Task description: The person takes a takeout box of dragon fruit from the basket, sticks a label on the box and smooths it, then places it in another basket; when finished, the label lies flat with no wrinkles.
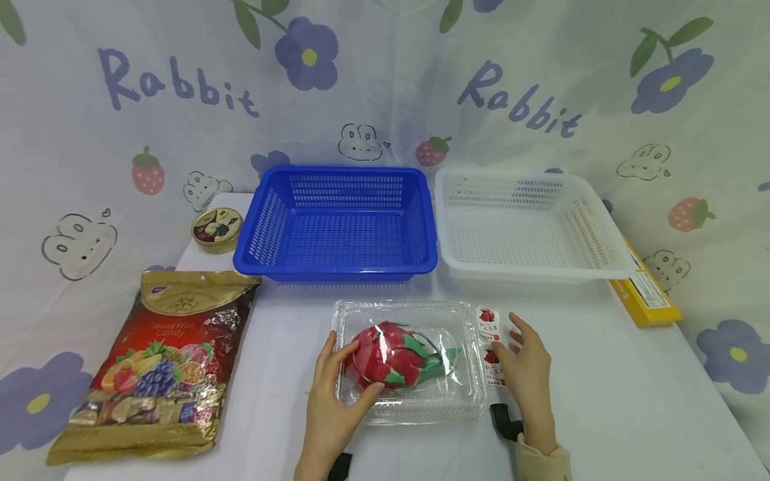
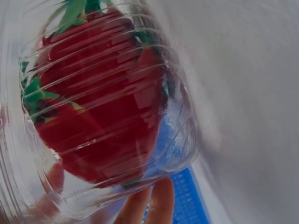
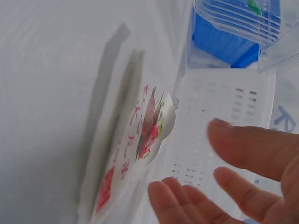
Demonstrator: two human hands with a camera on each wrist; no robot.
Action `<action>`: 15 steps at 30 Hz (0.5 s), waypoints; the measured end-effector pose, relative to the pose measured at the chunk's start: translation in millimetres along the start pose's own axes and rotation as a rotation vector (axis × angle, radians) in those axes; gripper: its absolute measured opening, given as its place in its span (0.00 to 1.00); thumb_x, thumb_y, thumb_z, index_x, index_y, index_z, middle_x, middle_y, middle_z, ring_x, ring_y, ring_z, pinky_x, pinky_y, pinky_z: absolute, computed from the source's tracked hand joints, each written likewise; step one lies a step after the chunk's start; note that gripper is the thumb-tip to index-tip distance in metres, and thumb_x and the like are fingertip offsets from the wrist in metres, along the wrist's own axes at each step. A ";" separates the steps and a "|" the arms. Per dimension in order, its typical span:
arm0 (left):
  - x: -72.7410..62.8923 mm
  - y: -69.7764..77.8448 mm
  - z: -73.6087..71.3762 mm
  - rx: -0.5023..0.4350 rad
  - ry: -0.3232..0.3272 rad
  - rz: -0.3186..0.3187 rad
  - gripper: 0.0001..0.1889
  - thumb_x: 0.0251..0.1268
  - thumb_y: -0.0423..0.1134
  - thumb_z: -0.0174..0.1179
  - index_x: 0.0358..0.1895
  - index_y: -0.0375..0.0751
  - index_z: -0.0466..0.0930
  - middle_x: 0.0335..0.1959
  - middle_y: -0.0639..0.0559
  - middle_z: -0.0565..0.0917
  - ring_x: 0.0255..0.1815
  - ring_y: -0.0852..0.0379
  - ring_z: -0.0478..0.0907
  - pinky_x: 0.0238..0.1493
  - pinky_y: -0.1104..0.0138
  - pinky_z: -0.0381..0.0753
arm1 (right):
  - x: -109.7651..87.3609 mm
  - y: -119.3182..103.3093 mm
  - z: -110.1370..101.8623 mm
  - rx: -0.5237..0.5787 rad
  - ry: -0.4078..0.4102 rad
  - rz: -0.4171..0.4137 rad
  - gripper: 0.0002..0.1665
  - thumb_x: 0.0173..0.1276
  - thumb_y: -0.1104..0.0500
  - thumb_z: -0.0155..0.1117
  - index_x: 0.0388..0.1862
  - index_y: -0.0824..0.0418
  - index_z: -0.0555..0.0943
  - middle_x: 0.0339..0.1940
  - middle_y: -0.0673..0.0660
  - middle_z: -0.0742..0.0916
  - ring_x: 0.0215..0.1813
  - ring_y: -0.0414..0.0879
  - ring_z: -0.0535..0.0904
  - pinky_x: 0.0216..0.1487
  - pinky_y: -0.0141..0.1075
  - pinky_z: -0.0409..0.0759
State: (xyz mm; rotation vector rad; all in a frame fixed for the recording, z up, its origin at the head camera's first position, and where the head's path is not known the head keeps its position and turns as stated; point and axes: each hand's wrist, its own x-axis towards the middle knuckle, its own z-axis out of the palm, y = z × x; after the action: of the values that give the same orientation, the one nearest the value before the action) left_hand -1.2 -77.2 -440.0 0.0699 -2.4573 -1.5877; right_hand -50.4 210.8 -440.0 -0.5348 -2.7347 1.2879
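Note:
A clear plastic clamshell box (image 1: 415, 407) holds a red dragon fruit (image 1: 391, 354) with green scales. My left hand (image 1: 333, 401) grips the box at its left end, thumb and fingers spread over it. In the left wrist view the dragon fruit (image 2: 103, 102) shows through the ribbed plastic, with fingertips (image 2: 161, 200) at the box's end. Right of the box is a strip of white labels (image 1: 488, 322) printed with dragon fruit pictures. My right hand (image 1: 526, 374) hovers by the strip, fingers relaxed. In the right wrist view the fingers stand apart from the labels (image 3: 140, 144).
Behind the box stand a blue basket (image 1: 333, 272) and a white basket (image 1: 535, 270), side by side. A candy bag (image 1: 162, 354) lies at the left, a round tin (image 1: 216, 230) behind it. A yellow box (image 1: 650, 294) sits at the right edge, beside the white basket.

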 end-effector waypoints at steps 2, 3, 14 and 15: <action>0.0 0.0 0.1 -0.002 -0.003 -0.002 0.32 0.46 0.44 0.75 0.60 0.55 0.76 0.75 0.42 0.62 0.70 0.34 0.65 0.58 0.28 0.64 | 1.7 1.4 -0.4 -0.012 -0.031 0.034 0.40 0.62 0.66 0.63 0.74 0.62 0.62 0.70 0.71 0.70 0.63 0.68 0.75 0.59 0.55 0.77; 0.1 0.1 -0.1 -0.002 -0.004 -0.003 0.32 0.46 0.44 0.75 0.60 0.55 0.76 0.75 0.42 0.62 0.71 0.34 0.65 0.58 0.28 0.64 | 2.6 2.2 -0.1 -0.018 -0.044 0.041 0.42 0.61 0.67 0.64 0.74 0.63 0.61 0.70 0.70 0.70 0.63 0.68 0.74 0.60 0.55 0.77; 0.0 1.9 -0.9 -0.010 -0.019 -0.023 0.32 0.47 0.44 0.75 0.60 0.54 0.76 0.75 0.42 0.61 0.72 0.33 0.63 0.59 0.31 0.66 | 4.8 -0.7 3.7 -0.198 -0.090 -0.067 0.47 0.51 0.71 0.69 0.71 0.70 0.63 0.51 0.73 0.79 0.41 0.57 0.78 0.32 0.39 0.73; 0.0 2.2 -1.0 -0.011 -0.021 -0.023 0.32 0.47 0.44 0.75 0.60 0.54 0.76 0.75 0.42 0.61 0.71 0.33 0.63 0.59 0.31 0.66 | 4.5 -0.9 3.8 -0.193 -0.098 -0.067 0.47 0.51 0.71 0.69 0.71 0.70 0.62 0.51 0.73 0.79 0.39 0.55 0.79 0.31 0.38 0.73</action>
State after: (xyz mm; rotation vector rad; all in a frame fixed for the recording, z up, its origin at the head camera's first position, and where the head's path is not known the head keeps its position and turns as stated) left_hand -0.9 -77.2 -437.6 0.0801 -2.4727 -1.6192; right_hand -55.7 209.0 -442.2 -0.3995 -2.9499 1.0696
